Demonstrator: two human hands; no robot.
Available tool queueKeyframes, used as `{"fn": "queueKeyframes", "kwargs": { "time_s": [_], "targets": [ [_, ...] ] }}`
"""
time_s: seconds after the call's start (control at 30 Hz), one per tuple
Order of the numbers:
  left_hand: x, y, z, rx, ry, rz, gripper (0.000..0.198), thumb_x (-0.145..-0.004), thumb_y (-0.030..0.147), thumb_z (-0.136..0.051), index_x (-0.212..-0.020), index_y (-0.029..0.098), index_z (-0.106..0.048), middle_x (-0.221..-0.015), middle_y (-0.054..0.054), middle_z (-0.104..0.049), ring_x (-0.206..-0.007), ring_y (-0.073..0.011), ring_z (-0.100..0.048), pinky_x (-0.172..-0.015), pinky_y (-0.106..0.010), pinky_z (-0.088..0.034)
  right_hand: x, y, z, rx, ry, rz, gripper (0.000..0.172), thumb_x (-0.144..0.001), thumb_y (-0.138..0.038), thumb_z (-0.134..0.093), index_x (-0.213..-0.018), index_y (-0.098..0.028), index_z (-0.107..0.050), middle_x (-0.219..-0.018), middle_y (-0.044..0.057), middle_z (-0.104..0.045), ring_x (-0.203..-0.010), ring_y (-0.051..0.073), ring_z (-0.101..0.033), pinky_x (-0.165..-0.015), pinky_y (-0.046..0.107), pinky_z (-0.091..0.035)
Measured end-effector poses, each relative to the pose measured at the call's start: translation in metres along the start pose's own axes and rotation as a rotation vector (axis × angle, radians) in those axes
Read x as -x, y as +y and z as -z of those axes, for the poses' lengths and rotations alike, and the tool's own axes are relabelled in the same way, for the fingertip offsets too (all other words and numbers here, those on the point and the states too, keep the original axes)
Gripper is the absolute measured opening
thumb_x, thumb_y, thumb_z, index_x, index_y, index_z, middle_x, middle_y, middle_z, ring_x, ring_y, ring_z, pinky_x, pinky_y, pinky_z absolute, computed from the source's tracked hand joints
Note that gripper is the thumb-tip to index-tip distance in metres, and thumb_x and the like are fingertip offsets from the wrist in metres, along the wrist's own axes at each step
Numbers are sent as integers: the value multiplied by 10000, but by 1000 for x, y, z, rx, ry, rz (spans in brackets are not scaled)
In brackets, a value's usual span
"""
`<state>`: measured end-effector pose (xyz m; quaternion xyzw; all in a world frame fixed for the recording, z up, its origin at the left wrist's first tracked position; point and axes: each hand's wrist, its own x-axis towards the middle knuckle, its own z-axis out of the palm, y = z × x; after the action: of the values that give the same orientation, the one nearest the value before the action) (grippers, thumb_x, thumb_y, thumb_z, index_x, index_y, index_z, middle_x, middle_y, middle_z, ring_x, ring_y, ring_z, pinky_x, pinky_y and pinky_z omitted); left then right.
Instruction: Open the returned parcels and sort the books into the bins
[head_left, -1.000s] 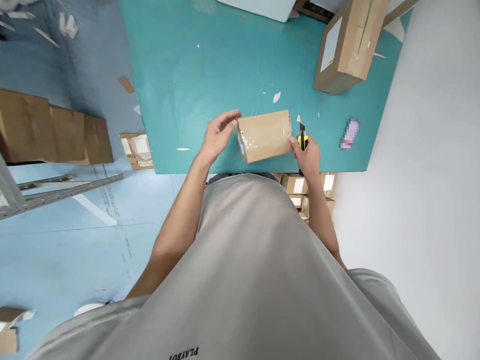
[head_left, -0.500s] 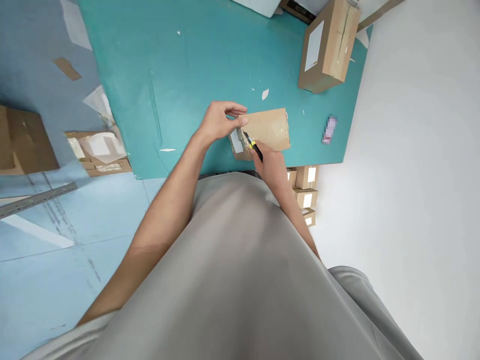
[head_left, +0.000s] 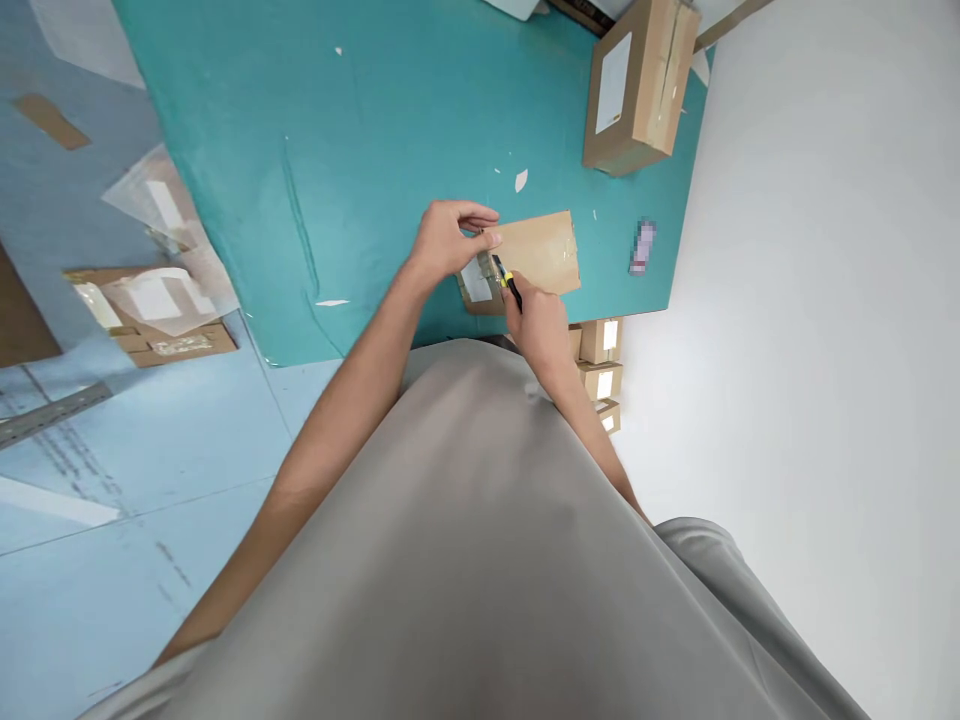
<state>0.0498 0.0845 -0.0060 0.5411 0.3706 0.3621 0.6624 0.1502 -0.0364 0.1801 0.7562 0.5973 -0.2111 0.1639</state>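
A small cardboard box [head_left: 544,255] wrapped in clear tape lies near the front edge of the teal table [head_left: 375,150]. My left hand [head_left: 448,240] curls over the box's left end, fingers pinched on its top edge. My right hand [head_left: 536,325] is closed round a yellow and black utility knife [head_left: 508,282]. The knife's tip rests on the left end of the box, beside a white label [head_left: 475,282].
A bigger cardboard box [head_left: 637,85] with a white label stands at the table's far right. A small blurred pink object [head_left: 643,246] lies right of the small box. Small boxes [head_left: 600,365] are stacked under the table edge. Flattened cardboard and plastic [head_left: 154,300] lie on the blue floor at left.
My right hand carried the knife from the box's right end to its left end. My left hand closed onto the box's left top edge. The view swung left.
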Motion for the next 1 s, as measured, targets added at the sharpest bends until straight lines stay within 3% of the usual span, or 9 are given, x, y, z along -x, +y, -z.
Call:
{"fn": "queueKeyframes", "kwargs": {
  "time_s": [0.23, 0.47, 0.7, 0.83, 1.0],
  "targets": [
    [-3, -2, 1, 1, -16, 11, 407, -802, 395, -922, -1150, 199, -846, -1190, -111, -863, -1178, -335, -810, -1146, -539, -653, 0, -2, 2, 35, -32, -42, 553, -1204, -393, -404, -1671, -165, -595, -1254, 213, -830, -1153, 373, -779, -984, 420, -567],
    [-1, 9, -2, -20, 7, 86, 308, -765, 280, -900, -1063, 222, -846, -1121, -93, -870, -1116, -314, -827, -1105, -535, -680, 0, -18, 12, 1, -65, -111, 467, -1214, -310, -402, -1589, -167, -641, -1225, 187, -831, -1126, 322, -763, -949, 367, -535],
    [5, 14, -11, 11, 79, 119, 288, -766, 284, -883, -1037, 202, -825, -1084, -91, -871, -1114, -301, -828, -1068, -490, -689, -1, -35, 8, 12, -70, -204, 469, -1216, -309, -376, -1568, -129, -629, -1231, 234, -815, -1150, 346, -755, -963, 426, -563],
    [15, 17, -15, -23, 79, 124, 290, -797, 269, -860, -1075, 191, -826, -1137, -108, -868, -1151, -309, -828, -1101, -497, -676, 15, -32, 3, 34, -99, -240, 463, -1218, -307, -346, -1487, -139, -683, -1214, 229, -818, -1142, 350, -763, -977, 444, -573],
    [25, 17, -14, -72, 56, 90, 335, -837, 346, -868, -1132, 191, -830, -1181, -116, -865, -1197, -317, -821, -1123, -479, -667, 15, -29, -8, 77, -158, -238, 427, -1188, -211, -374, -1421, -133, -723, -1256, 228, -818, -1154, 335, -774, -957, 416, -586]
  ]
}}
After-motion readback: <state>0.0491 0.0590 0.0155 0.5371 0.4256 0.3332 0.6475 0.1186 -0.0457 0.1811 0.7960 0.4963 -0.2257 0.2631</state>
